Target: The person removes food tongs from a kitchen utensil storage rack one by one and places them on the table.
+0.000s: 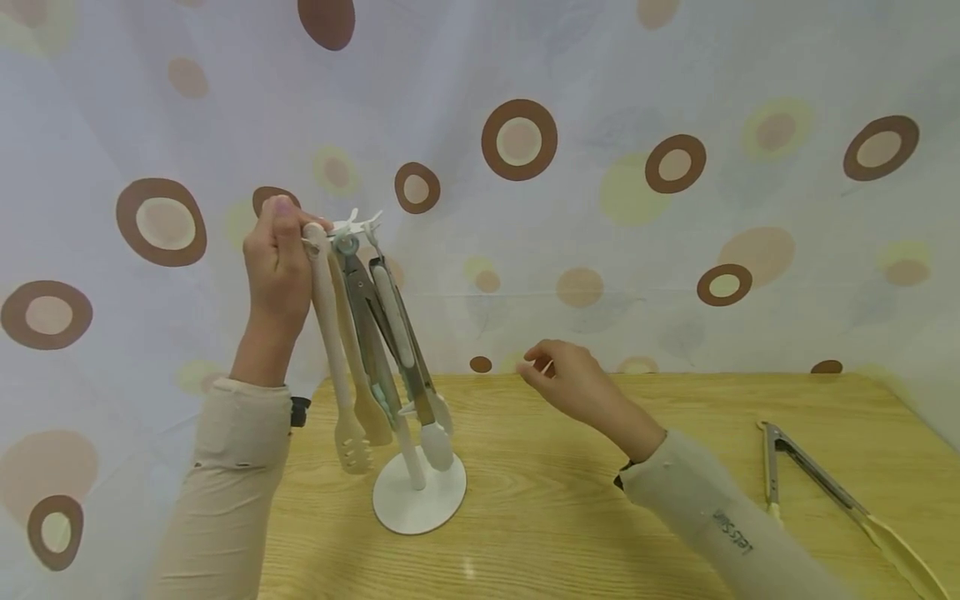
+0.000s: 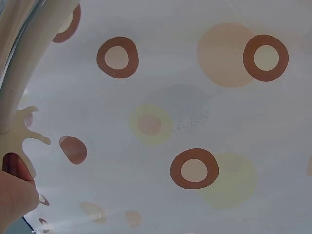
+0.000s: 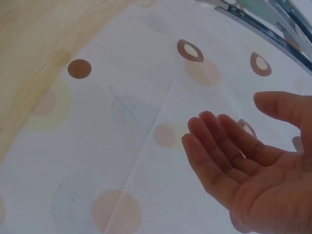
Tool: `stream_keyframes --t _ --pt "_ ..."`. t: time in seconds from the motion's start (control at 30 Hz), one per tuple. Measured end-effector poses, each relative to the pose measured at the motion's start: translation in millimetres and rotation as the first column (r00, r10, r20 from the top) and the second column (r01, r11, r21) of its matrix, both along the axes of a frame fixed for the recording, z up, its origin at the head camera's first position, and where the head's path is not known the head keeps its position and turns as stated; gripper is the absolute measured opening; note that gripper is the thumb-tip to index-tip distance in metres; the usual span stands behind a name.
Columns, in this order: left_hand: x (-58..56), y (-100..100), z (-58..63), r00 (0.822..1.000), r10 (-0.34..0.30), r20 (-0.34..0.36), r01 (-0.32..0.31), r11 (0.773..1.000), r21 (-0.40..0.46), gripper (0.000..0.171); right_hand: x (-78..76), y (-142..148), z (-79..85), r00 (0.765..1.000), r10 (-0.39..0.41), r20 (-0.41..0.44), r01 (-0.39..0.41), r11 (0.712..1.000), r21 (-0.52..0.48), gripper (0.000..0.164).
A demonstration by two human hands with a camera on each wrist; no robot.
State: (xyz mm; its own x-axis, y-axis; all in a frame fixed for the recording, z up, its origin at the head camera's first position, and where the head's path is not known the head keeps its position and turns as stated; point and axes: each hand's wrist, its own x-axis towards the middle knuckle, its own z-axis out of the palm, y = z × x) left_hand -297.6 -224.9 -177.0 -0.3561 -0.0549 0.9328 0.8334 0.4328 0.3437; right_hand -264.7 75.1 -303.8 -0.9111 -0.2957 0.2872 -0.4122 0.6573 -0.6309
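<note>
My left hand (image 1: 279,262) grips the hooked top of a white utensil stand (image 1: 442,508), which leans to the left over the table. From the hooks hang a white slotted utensil (image 1: 352,446), a beige utensil (image 1: 372,417) and metal tongs with pale tips (image 1: 435,446). In the left wrist view, the fingers curl at the stand's cream hook piece (image 2: 17,141). Whether the round base touches the table cannot be told. My right hand (image 1: 573,383) hovers right of the stand; in the right wrist view its loosely bent fingers (image 3: 214,151) hold nothing.
Another pair of tongs (image 1: 813,475) lies spread on the wooden table (image 1: 540,517) at the right, beyond my right forearm. A white curtain (image 1: 465,67) with brown and beige circles hangs behind the table and along its left side.
</note>
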Motion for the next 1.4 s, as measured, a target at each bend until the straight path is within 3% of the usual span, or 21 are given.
stream_keyframes --t 0.33,0.73,0.9,1.1,1.4 --pt "0.6 1.2 0.6 1.000 0.006 -0.010 -0.006 1.000 -0.006 0.035 -3.2 -23.8 7.3 1.000 0.019 0.007 -0.019 0.998 -0.062 0.033" --pt "0.8 1.0 0.6 1.000 -0.006 -0.004 0.006 1.000 -0.003 0.036 -7.2 -40.1 3.2 0.980 0.189 -0.061 -0.196 0.972 -0.127 0.043" --pt "0.8 0.8 0.0 1.000 -0.008 0.001 0.008 1.000 -0.001 0.036 -9.2 -48.4 3.6 0.971 0.213 -0.111 -0.228 0.962 -0.151 0.047" --pt "0.6 0.5 0.6 1.000 -0.002 -0.002 0.002 1.000 0.004 0.035 -11.1 -63.1 8.1 0.967 0.235 -0.099 -0.250 0.947 -0.200 0.048" --pt "1.5 0.6 0.0 1.000 -0.003 0.006 0.003 1.000 0.016 0.035 -14.1 -89.7 14.2 0.949 0.269 -0.163 -0.299 0.933 -0.200 0.053"
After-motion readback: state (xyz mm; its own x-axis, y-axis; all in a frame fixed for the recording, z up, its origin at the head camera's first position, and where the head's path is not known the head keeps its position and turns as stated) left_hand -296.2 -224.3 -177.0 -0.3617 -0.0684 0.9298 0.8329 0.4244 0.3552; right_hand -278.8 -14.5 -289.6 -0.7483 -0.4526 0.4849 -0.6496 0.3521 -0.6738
